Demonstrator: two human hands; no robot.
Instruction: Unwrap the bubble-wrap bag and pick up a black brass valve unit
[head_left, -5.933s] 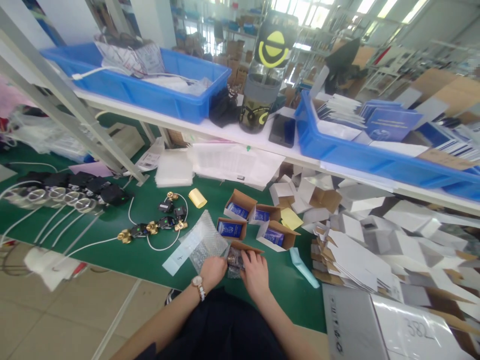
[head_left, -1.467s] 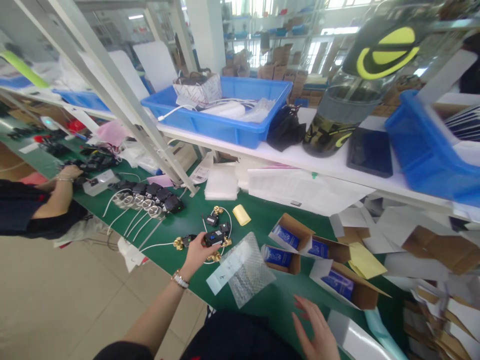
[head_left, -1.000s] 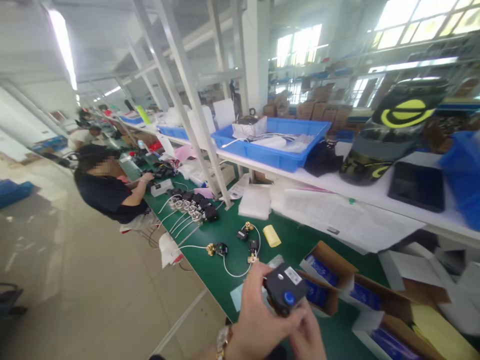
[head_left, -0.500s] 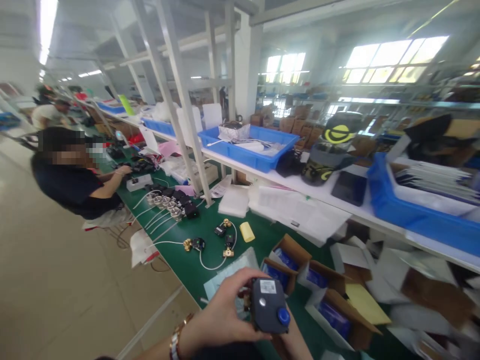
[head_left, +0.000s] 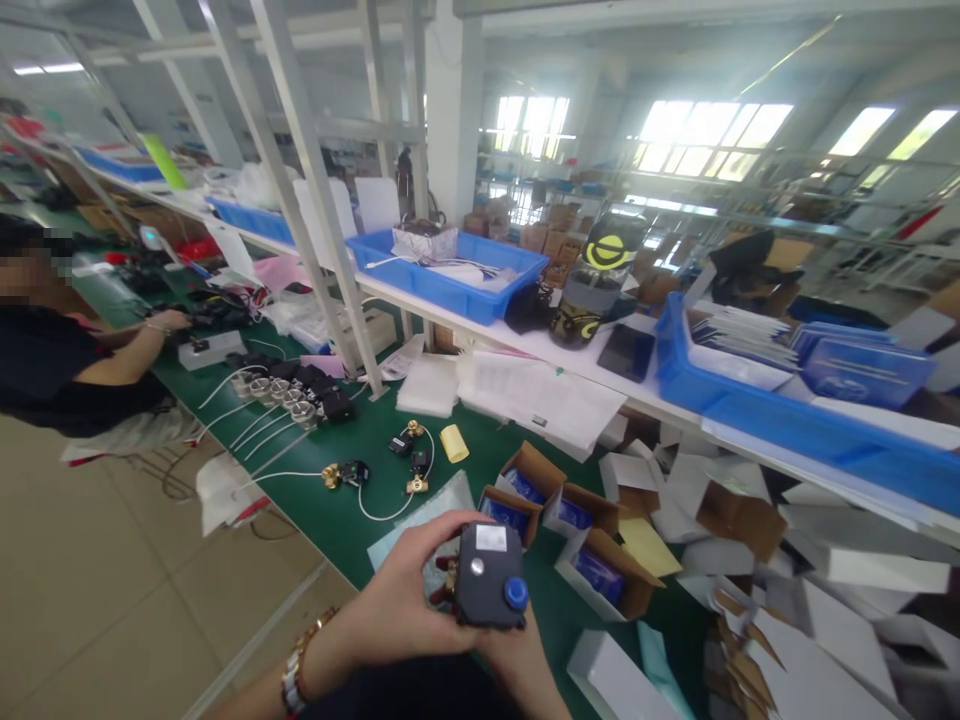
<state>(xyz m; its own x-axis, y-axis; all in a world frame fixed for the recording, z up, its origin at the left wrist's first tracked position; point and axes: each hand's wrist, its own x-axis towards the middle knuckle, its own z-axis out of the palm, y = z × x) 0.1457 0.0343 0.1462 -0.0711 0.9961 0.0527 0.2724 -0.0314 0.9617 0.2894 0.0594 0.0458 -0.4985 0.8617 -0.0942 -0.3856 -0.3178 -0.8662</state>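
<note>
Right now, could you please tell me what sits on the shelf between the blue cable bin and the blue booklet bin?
The head view shows a black bundle, a bottle and a dark phone-like slab.

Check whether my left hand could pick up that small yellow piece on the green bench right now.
Probably not straight away: your left hand is wrapped around the black device. With that hand free, likely yes; the yellow piece lies uncovered, and only low-lying plastic wrap seems to be in between.
</note>
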